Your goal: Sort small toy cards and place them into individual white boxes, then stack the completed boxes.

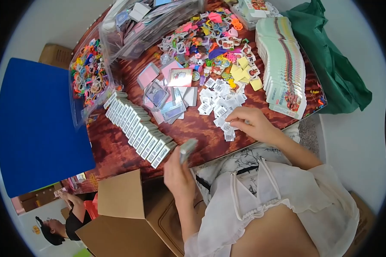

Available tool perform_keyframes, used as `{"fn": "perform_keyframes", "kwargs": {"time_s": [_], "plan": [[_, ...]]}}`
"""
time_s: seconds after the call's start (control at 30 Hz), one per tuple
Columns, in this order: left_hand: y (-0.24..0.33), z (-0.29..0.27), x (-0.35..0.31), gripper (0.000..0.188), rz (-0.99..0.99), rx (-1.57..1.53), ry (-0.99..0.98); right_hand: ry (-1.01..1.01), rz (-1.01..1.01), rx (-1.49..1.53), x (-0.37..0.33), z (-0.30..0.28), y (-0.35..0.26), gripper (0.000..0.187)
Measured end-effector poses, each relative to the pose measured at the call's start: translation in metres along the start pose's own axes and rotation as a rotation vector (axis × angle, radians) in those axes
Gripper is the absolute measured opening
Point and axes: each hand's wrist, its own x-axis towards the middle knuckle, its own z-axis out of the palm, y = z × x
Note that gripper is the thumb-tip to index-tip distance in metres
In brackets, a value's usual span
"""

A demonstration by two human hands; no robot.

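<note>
My left hand (178, 174) is closed round a small pale box (188, 150), blurred by motion, at the table's front edge. Just left of it runs a slanting row of small white boxes (137, 130) with printed labels on their ends. Over the pile of white printed stickers or slips (221, 99), my right hand (249, 122) has its fingers pinched together. Whatever is between those fingertips is too small to make out.
Flat packages (183, 77), yellow slips (240, 70) and colourful trinkets (206, 36) lie farther back. Printed flat cartons (283, 68) fan out at right. Clear bins (128, 47) stand at the far left. An open cardboard box (122, 195) is below the table edge; another person (79, 212) is beyond.
</note>
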Motion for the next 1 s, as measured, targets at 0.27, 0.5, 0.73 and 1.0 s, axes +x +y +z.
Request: {"fn": "perform_keyframes", "kwargs": {"time_s": [0.27, 0.5, 0.73, 1.0], "plan": [[-0.063, 0.025, -0.022, 0.042, 0.103, 0.327, 0.263, 0.144, -0.06, -0.137, -0.009, -0.03, 0.001, 0.011], [-0.037, 0.031, -0.012, 0.036, 0.125, 0.35, 0.327, 0.495, 0.078, -0.78, -0.078, -0.095, 0.004, 0.045], [0.035, 0.085, 0.025, 0.032, 0.323, -0.077, 0.125, 0.503, 0.153, -0.976, -0.09, -0.093, 0.02, 0.075], [0.094, 0.082, 0.052, 0.054, 0.367, -0.35, -0.384, 0.254, -0.218, -0.795, -0.079, -0.101, -0.015, 0.015]]}}
